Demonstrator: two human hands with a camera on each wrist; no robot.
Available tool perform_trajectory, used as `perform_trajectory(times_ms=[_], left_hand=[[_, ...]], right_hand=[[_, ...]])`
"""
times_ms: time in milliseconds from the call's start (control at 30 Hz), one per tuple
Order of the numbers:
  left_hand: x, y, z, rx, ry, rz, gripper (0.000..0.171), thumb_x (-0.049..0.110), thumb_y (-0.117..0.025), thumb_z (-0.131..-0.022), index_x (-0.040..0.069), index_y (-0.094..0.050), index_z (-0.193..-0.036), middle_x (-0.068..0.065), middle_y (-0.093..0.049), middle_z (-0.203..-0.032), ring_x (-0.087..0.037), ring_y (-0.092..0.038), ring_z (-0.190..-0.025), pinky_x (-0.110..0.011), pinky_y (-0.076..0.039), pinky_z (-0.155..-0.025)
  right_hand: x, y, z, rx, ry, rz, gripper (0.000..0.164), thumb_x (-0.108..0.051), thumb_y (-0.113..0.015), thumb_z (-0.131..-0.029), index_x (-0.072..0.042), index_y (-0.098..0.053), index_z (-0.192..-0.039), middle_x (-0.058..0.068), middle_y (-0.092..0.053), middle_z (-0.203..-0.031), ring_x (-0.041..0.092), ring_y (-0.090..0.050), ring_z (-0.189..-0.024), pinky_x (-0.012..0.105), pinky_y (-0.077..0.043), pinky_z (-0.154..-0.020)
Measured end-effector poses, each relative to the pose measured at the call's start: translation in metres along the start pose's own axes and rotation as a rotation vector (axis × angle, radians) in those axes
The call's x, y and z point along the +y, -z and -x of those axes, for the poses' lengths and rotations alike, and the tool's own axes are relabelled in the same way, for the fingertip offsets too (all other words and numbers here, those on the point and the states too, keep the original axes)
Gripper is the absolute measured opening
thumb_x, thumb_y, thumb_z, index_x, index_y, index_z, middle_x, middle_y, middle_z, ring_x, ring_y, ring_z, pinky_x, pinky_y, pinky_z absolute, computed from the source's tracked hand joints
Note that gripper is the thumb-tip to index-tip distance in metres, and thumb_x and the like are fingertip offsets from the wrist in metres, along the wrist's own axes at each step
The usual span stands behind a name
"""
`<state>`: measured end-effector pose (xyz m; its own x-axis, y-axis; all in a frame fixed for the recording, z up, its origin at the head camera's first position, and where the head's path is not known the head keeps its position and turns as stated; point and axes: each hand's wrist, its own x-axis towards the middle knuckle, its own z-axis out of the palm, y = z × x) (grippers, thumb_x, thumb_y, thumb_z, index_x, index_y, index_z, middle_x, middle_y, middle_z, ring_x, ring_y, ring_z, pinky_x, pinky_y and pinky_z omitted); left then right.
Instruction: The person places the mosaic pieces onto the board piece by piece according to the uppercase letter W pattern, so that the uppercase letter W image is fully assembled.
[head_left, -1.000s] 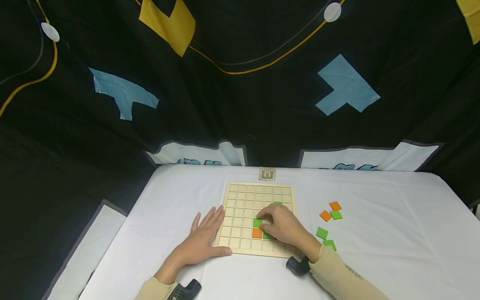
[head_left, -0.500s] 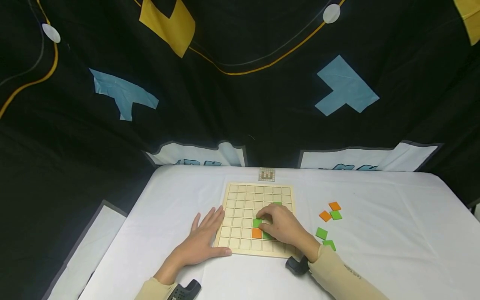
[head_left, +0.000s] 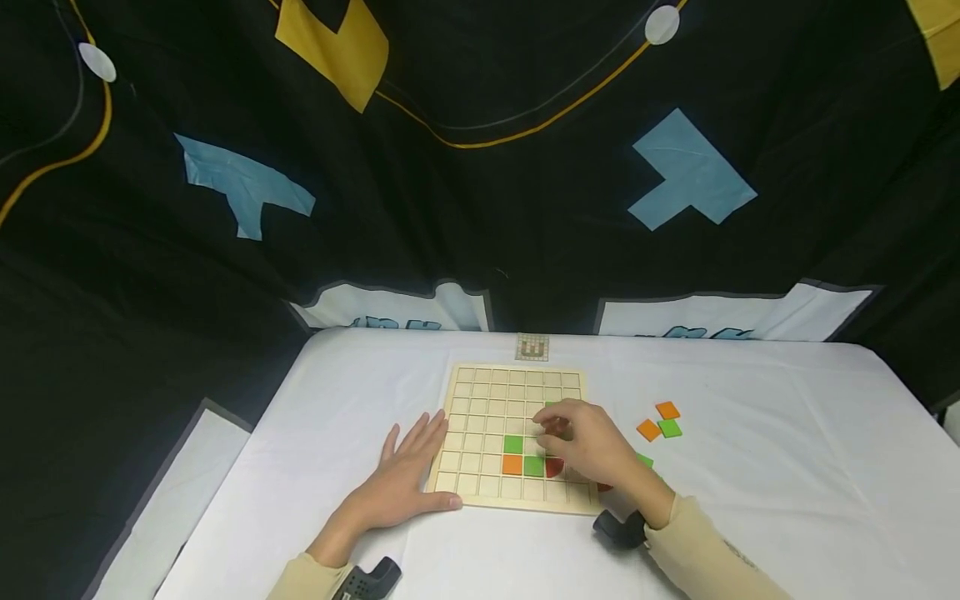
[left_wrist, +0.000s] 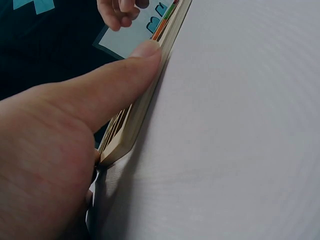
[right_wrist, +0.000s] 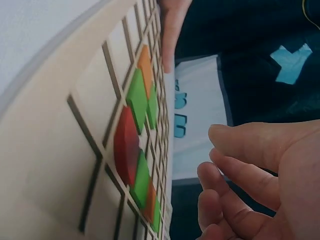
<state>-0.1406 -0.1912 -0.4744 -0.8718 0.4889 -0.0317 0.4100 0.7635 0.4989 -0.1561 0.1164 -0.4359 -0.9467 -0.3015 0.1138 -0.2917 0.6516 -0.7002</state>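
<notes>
A wooden grid board [head_left: 480,408] lies on the white table. My left hand [head_left: 405,483] rests at its left side, fingers spread along that edge; the thumb [left_wrist: 135,70] touches the near edge. Over the board's right half is my right hand [head_left: 588,437], fingers bent and apart from the thumb, nothing seen between them in the right wrist view. A red piece with a curved edge [right_wrist: 126,147] sits among green tiles [right_wrist: 136,100] and an orange tile [right_wrist: 144,70] in the grid. The hand and forearm hide some of the board's right side in the head view.
Loose orange [head_left: 667,410] and green tiles [head_left: 670,428] lie right of the board. Another red piece [head_left: 604,487] shows partly beneath the right wrist. A small patterned square [head_left: 532,347] is beyond the board. A black curtain [head_left: 480,208] hangs behind the table.
My right hand has moved right and lifted off the tiles, uncovering the red piece and the green tile beside it. The left hand has stayed in place.
</notes>
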Motion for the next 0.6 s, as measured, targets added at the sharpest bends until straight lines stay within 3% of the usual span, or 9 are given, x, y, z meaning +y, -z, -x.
perform_trajectory(times_ms=[233,600], left_hand=[[0.001,0.001,-0.001,-0.002,0.002,-0.001,0.113,0.068,-0.068,-0.082,0.003,-0.018,-0.160,-0.010,-0.010,-0.168,-0.033,-0.002,-0.154,-0.062,0.010,-0.117],[0.001,0.001,0.000,-0.006,0.011,0.004,0.114,0.068,-0.068,-0.081,0.002,-0.018,-0.160,-0.010,-0.009,-0.168,-0.033,-0.002,-0.154,-0.062,0.010,-0.117]], right_hand=[[0.009,0.018,0.011,0.016,-0.045,-0.020,0.022,-0.012,-0.076,-0.087,-0.013,-0.076,-0.109,-0.002,-0.070,-0.106,0.016,-0.060,-0.089,0.035,-0.050,-0.076],[0.027,0.040,0.028,0.075,-0.112,0.003,0.023,-0.015,-0.078,-0.086,-0.013,-0.076,-0.109,-0.001,-0.069,-0.105,0.018,-0.056,-0.085,0.029,-0.046,-0.064]])
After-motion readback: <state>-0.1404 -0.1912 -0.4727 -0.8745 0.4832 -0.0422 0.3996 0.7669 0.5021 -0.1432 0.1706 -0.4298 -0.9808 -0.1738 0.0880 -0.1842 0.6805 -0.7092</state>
